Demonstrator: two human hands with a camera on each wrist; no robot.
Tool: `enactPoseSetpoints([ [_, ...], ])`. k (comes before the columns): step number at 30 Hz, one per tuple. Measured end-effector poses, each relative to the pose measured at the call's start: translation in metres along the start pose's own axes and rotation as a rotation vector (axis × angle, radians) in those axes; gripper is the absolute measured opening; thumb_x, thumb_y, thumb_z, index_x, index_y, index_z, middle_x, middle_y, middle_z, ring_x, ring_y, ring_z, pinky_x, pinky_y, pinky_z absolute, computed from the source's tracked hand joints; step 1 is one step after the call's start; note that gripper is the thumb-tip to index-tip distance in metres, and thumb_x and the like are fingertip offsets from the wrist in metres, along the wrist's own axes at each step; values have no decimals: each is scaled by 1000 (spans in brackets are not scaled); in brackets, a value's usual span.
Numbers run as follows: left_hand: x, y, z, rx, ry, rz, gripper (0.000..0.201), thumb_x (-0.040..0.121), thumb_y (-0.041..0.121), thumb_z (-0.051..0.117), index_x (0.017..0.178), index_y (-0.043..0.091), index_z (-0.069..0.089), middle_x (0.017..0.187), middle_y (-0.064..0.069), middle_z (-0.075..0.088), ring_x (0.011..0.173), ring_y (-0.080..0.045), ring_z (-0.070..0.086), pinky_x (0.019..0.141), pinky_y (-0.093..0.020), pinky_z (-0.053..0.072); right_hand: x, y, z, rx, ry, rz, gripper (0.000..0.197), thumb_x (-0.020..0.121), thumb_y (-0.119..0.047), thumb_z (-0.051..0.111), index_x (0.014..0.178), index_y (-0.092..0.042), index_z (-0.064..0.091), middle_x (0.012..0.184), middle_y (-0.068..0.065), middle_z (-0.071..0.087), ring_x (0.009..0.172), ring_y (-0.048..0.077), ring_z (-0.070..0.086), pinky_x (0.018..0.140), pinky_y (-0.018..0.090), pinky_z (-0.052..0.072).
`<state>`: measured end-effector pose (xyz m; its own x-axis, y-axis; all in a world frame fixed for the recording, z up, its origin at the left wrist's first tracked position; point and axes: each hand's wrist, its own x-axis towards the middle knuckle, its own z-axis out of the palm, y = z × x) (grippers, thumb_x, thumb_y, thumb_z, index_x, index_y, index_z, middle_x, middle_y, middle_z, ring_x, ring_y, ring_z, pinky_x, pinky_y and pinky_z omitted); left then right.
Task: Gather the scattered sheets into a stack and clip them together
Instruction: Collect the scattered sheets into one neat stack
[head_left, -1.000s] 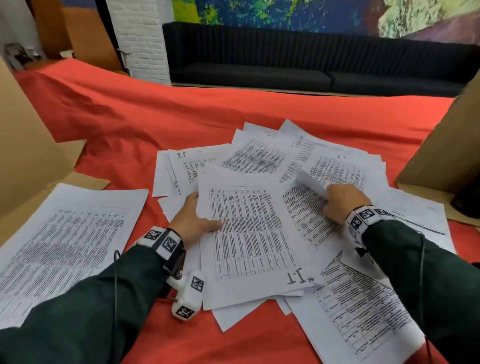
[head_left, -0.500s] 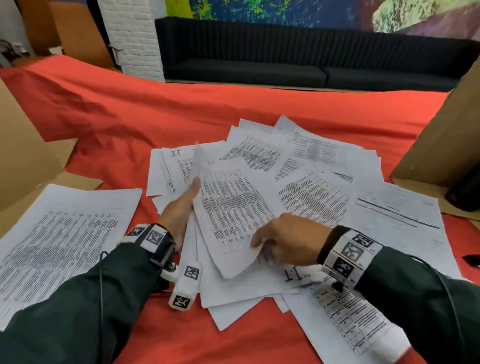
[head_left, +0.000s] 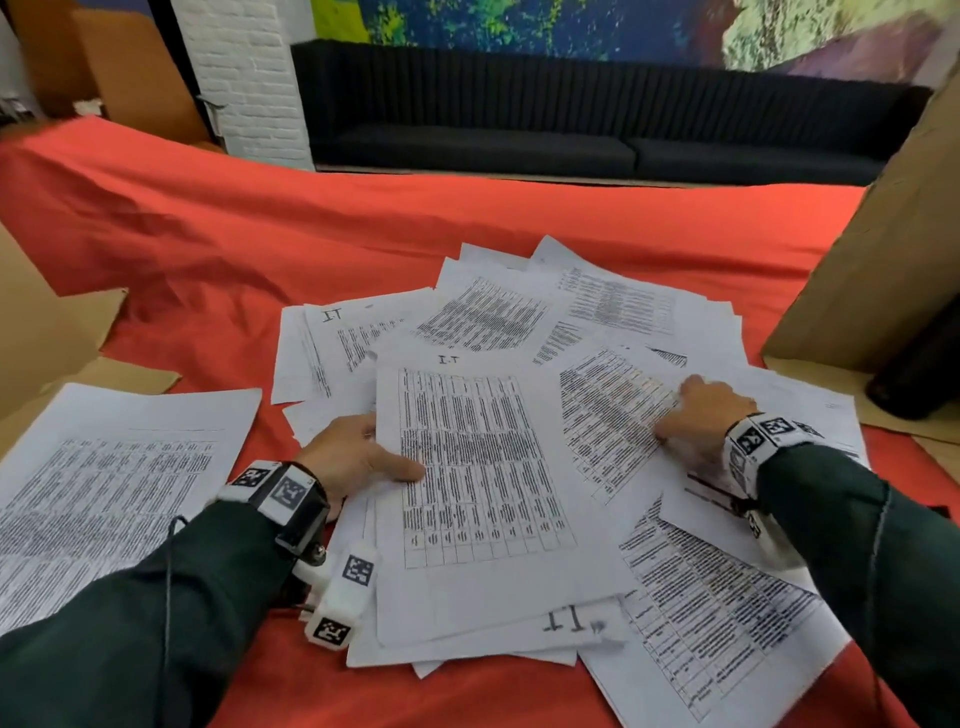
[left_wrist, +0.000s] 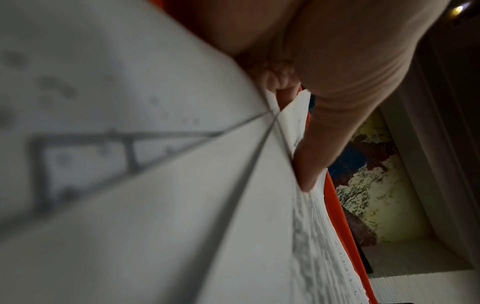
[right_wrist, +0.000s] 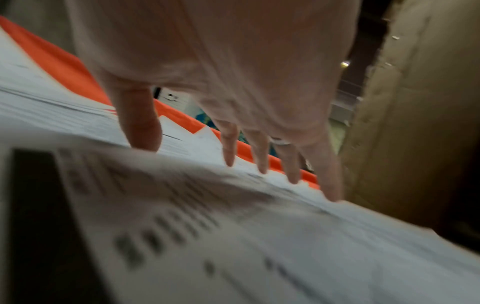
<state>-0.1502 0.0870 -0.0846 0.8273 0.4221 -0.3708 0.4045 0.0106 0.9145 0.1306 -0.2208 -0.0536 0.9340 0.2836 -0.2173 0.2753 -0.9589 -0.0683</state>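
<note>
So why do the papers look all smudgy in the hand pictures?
Left wrist view: the sheet sits too close, so it is out of focus. Right wrist view: the printed sheet is smeared and blurred. Head view: the top sheet looks much sharper.

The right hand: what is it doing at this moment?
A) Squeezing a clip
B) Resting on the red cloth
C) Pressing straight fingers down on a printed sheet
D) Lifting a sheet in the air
C: the right hand lays its straight fingers flat on a printed sheet in the pile.
</note>
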Motion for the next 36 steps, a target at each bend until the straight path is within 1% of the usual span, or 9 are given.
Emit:
enactPoseSetpoints([
  [4, 0, 2, 4, 13, 18, 24, 46, 70, -1, 88, 112, 13, 75, 107, -6, 79, 103, -30, 75, 104, -53, 52, 4, 17, 5, 102, 2, 187, 83, 83, -36, 73, 146, -4, 29, 134, 22, 54, 117, 39, 57, 95, 42, 50],
  [7, 2, 3, 7, 47, 61, 72, 65, 79, 6, 84, 136, 25, 59, 123, -2, 74, 107, -25, 71, 102, -48, 53, -2, 12, -5, -19, 62, 149, 50, 88, -25, 69, 130, -4, 50, 108, 16, 57, 97, 35, 59, 80, 36, 50],
  [10, -3, 10, 8, 114, 156, 139, 89, 89, 4, 75, 155, 41, 28, 135, 7, 56, 93, -5, 64, 70, -16, 54, -20, -14, -23, -9, 179, 25, 16, 90, -16, 60, 103, -6, 57, 89, 13, 52, 83, 34, 55, 74, 36, 49],
  [15, -8, 11, 14, 106, 75, 58, 42, 95, 5, 59, 106, 39, 80, 129, 1, 71, 107, -25, 72, 103, -45, 54, -81, -99, -37, 32, 243, -306, 17, 87, -15, 63, 79, -11, 49, 86, 13, 61, 75, 32, 62, 64, 31, 50],
  [18, -12, 16, 21, -31, 111, -20, 20, 93, 37, 69, 98, 25, 84, 108, -7, 79, 101, -27, 75, 101, -47, 55, -119, -147, -27, 117, 179, -484, 19, 84, -8, 65, 73, -13, 51, 75, 4, 56, 66, 20, 59, 55, 22, 41],
  [20, -16, 20, 23, -152, 75, -72, 54, 88, 64, 63, 100, 16, 82, 100, -13, 79, 94, -31, 77, 93, -45, 59, -140, -173, -9, 170, 152, -652, 9, 88, -21, 66, 84, -15, 61, 82, 6, 63, 78, 25, 66, 64, 26, 48],
  [24, -17, 16, 19, -135, 72, 15, 38, 87, 47, 75, 101, 12, 78, 92, -8, 80, 90, -28, 78, 85, -41, 59, -147, -185, 7, 349, -48, -797, 23, 97, -37, 58, 101, -18, 72, 95, 7, 76, 96, 24, 68, 86, 34, 53],
  [30, -16, 7, 8, -133, 106, -47, 23, 92, 3, 71, 114, 3, 72, 104, -12, 79, 98, -31, 76, 97, -49, 57, -55, -95, -24, 329, 142, -223, 25, 94, -29, 59, 102, -6, 65, 97, 6, 65, 89, 26, 62, 79, 33, 49],
  [36, -7, 6, 5, -122, 123, -63, 18, 90, 5, 74, 108, 4, 74, 105, -12, 79, 97, -31, 76, 94, -48, 58, 8, -7, -16, 194, 51, 301, 79, 83, -40, 73, 142, 4, 43, 145, 23, 45, 133, 45, 43, 113, 50, 36],
])
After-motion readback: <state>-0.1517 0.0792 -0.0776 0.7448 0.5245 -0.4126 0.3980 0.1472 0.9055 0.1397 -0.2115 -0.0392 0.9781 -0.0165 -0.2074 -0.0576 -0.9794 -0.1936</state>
